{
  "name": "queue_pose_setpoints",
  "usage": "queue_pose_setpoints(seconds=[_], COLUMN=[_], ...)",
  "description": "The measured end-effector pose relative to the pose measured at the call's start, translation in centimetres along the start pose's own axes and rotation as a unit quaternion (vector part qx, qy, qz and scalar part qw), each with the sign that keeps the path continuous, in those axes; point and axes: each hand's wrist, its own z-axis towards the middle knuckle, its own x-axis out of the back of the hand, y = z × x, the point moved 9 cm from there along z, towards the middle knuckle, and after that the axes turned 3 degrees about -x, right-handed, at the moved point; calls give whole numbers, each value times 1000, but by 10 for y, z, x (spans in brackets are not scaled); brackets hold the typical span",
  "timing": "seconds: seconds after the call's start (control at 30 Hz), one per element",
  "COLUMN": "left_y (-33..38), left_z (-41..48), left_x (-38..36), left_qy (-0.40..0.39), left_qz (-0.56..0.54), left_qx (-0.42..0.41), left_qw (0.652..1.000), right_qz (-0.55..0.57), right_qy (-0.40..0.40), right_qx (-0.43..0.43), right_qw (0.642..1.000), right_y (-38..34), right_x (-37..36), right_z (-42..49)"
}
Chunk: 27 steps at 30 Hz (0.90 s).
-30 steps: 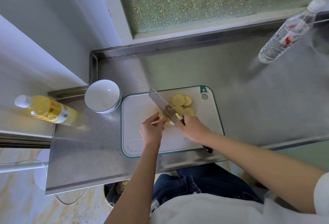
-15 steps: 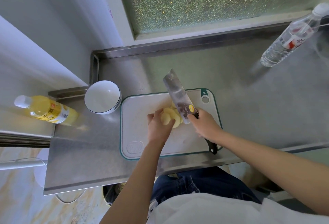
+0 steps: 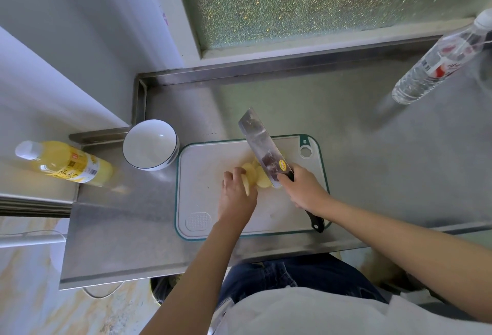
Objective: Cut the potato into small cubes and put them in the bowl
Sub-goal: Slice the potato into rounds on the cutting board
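Head view: one cleaver, one bowl, two bottles, overlapping potato slices.

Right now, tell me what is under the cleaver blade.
Overlapping potato slices lie on the cutting board, partly hidden beneath the cleaver the right hand grips. The left hand holds their other end. How many slices blade and fingers cover cannot be seen.
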Motion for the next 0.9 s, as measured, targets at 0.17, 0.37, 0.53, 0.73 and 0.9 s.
queue_pose_setpoints(seconds=[0.17,0.37,0.53,0.73,0.9], left_y=[-19,-42,-52,-59,-59], left_z=[-2,-5,-11,-18,-21], left_x=[18,23,18,19,18], left_qy=[51,78,92,100,69], left_qz=[-80,-130,-119,-136,-114], left_qx=[82,166,191,183,142], left_qw=[992,974,970,969,981], right_qz=[-9,-28,-71,-122,-162], right_qy=[-24,-74,-107,-91,-77], right_qx=[15,16,1,5,28], right_qw=[1000,997,992,988,983], right_y=[-5,-9,-5,1,1], right_x=[-4,-25,-46,-53,-50], right_z=[0,1,7,10,4])
